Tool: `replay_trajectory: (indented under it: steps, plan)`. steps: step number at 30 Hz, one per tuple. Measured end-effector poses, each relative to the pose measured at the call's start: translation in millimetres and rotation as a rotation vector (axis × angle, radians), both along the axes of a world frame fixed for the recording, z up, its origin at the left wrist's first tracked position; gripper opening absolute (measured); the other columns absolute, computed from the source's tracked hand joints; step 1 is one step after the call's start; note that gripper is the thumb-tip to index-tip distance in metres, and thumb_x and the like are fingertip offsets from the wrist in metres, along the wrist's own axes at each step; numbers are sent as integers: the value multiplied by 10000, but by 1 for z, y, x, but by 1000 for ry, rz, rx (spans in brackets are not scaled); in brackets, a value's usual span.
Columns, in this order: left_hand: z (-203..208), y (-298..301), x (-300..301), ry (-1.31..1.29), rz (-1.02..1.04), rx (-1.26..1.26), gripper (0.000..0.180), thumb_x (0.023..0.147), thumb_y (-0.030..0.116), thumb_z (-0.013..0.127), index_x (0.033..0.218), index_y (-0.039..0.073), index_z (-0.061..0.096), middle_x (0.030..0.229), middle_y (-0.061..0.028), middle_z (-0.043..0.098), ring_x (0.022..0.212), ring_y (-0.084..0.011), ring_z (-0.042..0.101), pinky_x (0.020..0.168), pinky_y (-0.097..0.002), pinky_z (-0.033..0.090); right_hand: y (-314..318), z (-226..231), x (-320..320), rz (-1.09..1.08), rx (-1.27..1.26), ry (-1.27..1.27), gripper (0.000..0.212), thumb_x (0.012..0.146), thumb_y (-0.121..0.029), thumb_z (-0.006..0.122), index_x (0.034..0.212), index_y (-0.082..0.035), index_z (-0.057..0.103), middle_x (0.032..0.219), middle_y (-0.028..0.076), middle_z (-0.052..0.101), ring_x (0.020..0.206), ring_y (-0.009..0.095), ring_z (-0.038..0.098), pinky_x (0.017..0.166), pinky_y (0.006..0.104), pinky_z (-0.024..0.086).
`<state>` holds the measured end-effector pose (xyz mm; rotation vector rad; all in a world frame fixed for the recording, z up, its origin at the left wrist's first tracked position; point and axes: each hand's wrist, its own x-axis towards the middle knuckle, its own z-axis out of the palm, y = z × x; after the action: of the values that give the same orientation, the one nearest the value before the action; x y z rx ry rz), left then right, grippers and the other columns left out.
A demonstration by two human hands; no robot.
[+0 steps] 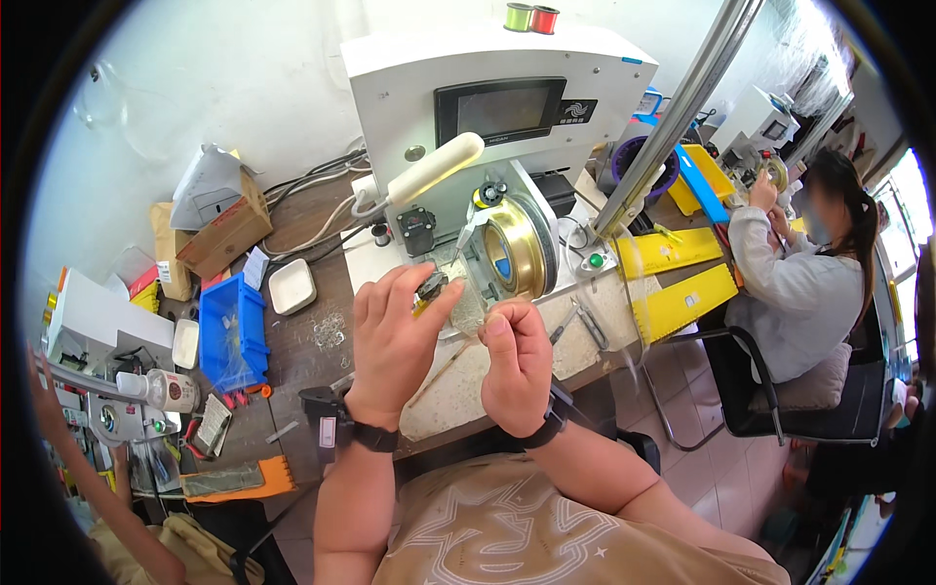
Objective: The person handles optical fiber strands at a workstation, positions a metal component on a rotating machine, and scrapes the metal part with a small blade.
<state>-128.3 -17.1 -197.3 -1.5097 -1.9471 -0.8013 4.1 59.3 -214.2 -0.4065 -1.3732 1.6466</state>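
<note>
My left hand (398, 327) is raised over the front of a white machine (390, 97). Its thumb and fingers close round a small dark metal-looking thing (431, 285) with a bit of yellow under it; the kind is not plain. Close to its right, my right hand (517, 363) is closed, thumb pressed on the curled index finger. Whatever those fingers pinch is hidden or too fine to make out. Just beyond both hands are a brass-coloured ring-shaped wheel (514, 255) and a small clear plate (466, 310).
A white-headed lamp (436, 168) leans above the work spot. Tweezers (591, 324) lie on the right of the worktop. At left stand a blue bin (234, 331), a white dish (292, 287) and scattered clear rings (330, 331). A co-worker (799, 283) sits at right beyond yellow trays (686, 302).
</note>
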Motion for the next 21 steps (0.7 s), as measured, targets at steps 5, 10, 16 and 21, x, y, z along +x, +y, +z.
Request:
replay_trajectory:
  steps: [5, 10, 16, 21]
  plan:
    - [-3, 18, -3, 76, 2, -25, 319, 692, 111, 820, 997, 197, 791, 1209, -41, 660, 1176, -249, 587, 969, -403, 413, 8, -3, -5, -131, 328, -14, 73, 1050, -94, 565, 1046, -22, 566, 910, 39, 553, 783, 118, 497, 727, 256, 431]
    - [-10, 22, -4, -301, 19, 165, 182, 773, 141, 837, 950, 129, 798, 1133, -63, 695, 1095, -261, 621, 934, -386, 447, 14, -5, -21, -51, 334, -170, 82, 1030, -91, 581, 1005, -13, 593, 886, 74, 581, 780, 173, 546, 729, 300, 462]
    - [-19, 19, -21, -1013, 24, 383, 157, 914, 183, 803, 961, 34, 789, 977, -62, 749, 847, -156, 657, 747, -292, 488, 24, -12, -48, -22, -11, -216, 176, 1061, -171, 581, 995, -9, 601, 803, 1, 581, 724, 66, 500, 658, 271, 453]
    - [-27, 10, -28, -1320, 12, 442, 227, 972, 200, 764, 961, -26, 764, 859, -28, 728, 768, -61, 599, 709, -238, 483, 30, -18, -59, -25, -49, -225, 161, 1086, -180, 561, 1025, -34, 594, 784, -64, 514, 681, 8, 409, 583, 205, 357]
